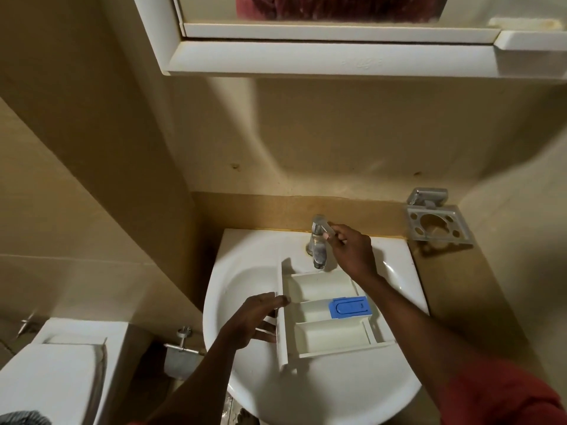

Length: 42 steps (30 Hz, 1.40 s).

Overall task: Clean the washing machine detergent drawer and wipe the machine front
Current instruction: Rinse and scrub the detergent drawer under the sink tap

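Observation:
A white detergent drawer (322,332) with three compartments and a blue insert (349,307) lies in the white washbasin (245,286), under the chrome tap (317,250). My left hand (254,320) holds the drawer's front panel on the left side, thumb over its top edge and fingers beneath. My right hand (349,250) reaches over the drawer and pinches the tap's lever at the back of the basin. No water is visible running.
A white mirror cabinet (306,56) hangs above the basin. A metal toothbrush holder (437,222) is fixed to the wall at right. A white toilet (52,372) and a metal valve (184,345) stand at lower left. Beige tiled walls surround everything.

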Each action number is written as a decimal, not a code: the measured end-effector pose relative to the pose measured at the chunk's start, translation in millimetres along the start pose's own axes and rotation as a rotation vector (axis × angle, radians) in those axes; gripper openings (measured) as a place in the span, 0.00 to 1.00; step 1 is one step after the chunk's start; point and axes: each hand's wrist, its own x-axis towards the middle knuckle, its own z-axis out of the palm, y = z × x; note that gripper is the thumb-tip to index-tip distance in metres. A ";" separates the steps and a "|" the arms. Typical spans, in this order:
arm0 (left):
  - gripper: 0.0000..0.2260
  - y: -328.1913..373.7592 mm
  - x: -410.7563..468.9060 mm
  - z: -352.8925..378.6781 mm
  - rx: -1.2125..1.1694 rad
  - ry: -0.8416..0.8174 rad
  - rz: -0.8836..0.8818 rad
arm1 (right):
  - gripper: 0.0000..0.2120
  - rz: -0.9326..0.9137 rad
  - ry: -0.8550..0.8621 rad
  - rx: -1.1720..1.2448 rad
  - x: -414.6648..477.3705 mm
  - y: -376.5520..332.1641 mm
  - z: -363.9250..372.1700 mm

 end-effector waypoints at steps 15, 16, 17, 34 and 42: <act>0.29 -0.1 3.6 -4.5 -0.006 -0.009 -0.031 | 0.04 0.013 0.153 -0.029 -54.6 32.2 15.2; 0.29 0.1 4.4 -4.3 -0.002 -0.009 -0.032 | 0.03 0.100 -0.012 -0.104 -56.9 39.4 20.0; 0.29 0.5 4.6 -3.4 0.004 -0.009 -0.033 | 0.04 0.176 -0.195 -0.225 -56.6 45.7 25.1; 0.41 -9.4 4.7 -3.1 -0.019 0.027 -0.027 | 0.16 0.272 -0.760 -0.519 -30.0 24.9 58.8; 0.44 -3.9 -1.8 6.5 -0.013 0.033 -0.020 | 0.21 0.348 -0.628 -0.602 -38.5 6.6 65.5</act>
